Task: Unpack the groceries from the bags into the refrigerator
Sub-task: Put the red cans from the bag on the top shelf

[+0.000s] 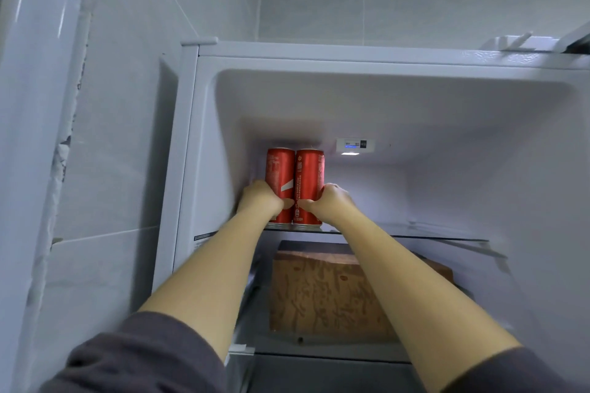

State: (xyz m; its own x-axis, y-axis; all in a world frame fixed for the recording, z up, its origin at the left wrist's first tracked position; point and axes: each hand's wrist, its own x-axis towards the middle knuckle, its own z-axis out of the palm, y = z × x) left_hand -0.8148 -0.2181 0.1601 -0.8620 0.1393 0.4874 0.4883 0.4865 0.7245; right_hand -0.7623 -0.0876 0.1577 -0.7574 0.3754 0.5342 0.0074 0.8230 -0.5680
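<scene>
Two tall red soda cans stand upright side by side at the left end of the refrigerator's top glass shelf [415, 234]. My left hand [260, 201] wraps the lower part of the left red can [280, 169]. My right hand [332, 202] wraps the lower part of the right red can [309, 172]. The cans touch each other, and their bases rest on the shelf. Both my forearms reach up into the open refrigerator [383, 99]. No grocery bags are in view.
A brown patterned box [319, 293] sits on the shelf below, under my arms. A small lit control panel [352, 146] is on the back wall right of the cans. White tiled wall [111, 105] lies left of the refrigerator. The top shelf right of the cans holds nothing.
</scene>
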